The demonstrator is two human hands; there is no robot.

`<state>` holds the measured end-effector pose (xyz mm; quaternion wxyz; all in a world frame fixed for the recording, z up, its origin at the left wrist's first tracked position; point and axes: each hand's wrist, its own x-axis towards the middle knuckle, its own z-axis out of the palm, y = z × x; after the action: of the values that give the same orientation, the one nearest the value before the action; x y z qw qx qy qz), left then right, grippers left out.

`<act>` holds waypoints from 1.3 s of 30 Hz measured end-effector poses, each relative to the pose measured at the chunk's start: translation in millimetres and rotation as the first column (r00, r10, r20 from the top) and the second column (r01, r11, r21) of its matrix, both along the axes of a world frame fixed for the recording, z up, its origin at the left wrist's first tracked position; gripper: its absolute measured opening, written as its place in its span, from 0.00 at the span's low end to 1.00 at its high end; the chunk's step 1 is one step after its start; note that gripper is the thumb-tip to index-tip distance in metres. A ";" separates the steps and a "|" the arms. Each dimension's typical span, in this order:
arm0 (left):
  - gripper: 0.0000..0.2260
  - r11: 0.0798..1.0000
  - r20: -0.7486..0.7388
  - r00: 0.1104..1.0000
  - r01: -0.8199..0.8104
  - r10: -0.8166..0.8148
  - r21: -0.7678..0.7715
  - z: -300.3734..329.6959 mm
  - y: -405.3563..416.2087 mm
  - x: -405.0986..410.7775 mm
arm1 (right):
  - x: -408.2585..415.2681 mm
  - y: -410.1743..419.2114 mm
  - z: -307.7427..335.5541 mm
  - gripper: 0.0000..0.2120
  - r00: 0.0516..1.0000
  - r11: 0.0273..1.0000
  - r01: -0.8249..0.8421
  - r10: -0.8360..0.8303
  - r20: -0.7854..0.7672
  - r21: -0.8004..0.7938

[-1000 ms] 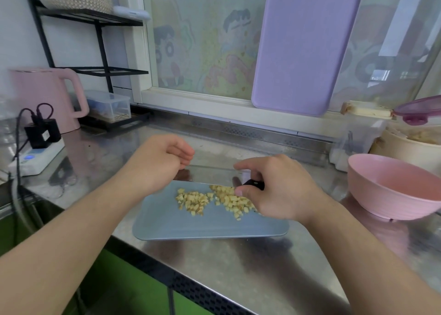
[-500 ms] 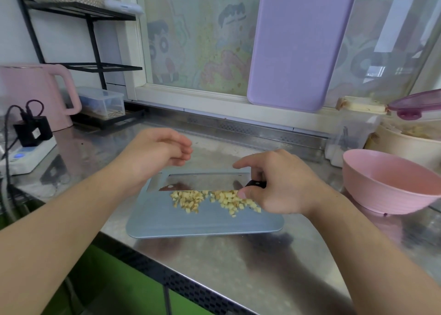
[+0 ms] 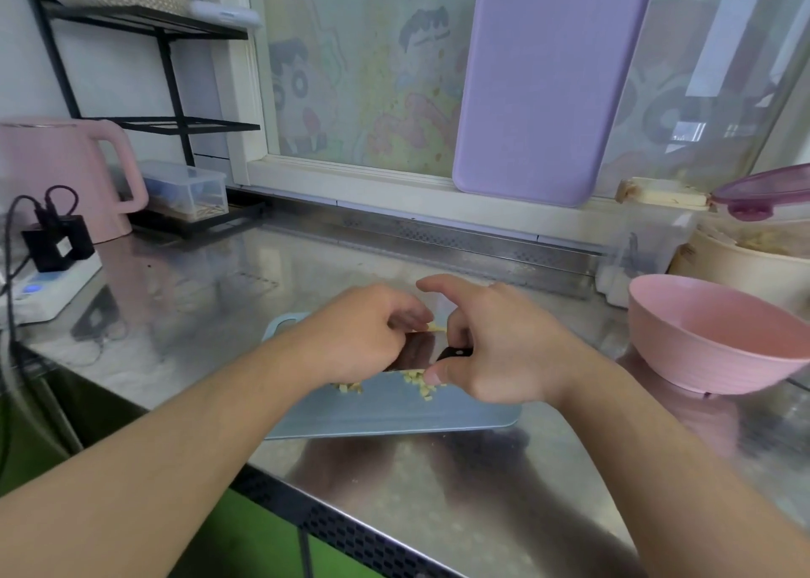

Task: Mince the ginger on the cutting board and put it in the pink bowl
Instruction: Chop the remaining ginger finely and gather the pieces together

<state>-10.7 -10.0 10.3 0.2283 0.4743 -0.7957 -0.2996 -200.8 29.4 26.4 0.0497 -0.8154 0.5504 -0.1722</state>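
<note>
Right hand [image 3: 495, 349] grasps the cleaver [image 3: 414, 351] mid-frame; curled left hand [image 3: 364, 336] rests on its blade, ginger [image 3: 420, 387] beneath; pink bowl [image 3: 719, 336] far right

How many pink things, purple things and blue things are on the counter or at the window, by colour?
Pink: 2, the pink bowl and the kettle.
Purple: 2, the board leaning at the window and the lid.
Blue: 1, the cutting board.
Total: 5.
</note>
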 end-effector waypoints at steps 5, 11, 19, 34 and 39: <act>0.14 0.984 -0.284 0.953 -0.140 0.105 -0.106 1.5 -4.9 7.7 | -1.0 0.8 1.3 0.40 1.000 1.000 0.012 -0.012 -0.014 0.008; 0.14 0.951 -0.590 0.747 -0.268 0.306 0.153 17.3 -6.5 23.5 | -2.8 0.3 0.8 0.36 0.999 0.999 0.047 -0.047 0.001 -0.007; 0.20 0.950 -0.625 0.715 -0.228 0.313 0.214 15.2 -7.1 32.9 | -5.1 -0.7 1.4 0.27 0.996 0.995 0.090 -0.090 0.007 -0.037; 0.15 0.920 -0.549 0.822 -0.320 0.152 -0.226 7.7 13.5 38.0 | -9.8 -9.0 -1.5 0.13 0.963 0.971 0.237 -0.231 0.142 -0.031; 0.19 0.882 -0.334 0.883 -0.415 0.330 -0.224 -24.7 10.1 53.1 | -11.4 -9.2 0.6 0.16 0.907 0.937 0.349 -0.333 0.258 -0.019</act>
<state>42.4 0.1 -14.4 0.4614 0.5328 -0.6819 -0.1955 -212.2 20.1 27.0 0.0614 -0.6795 0.6678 -0.2975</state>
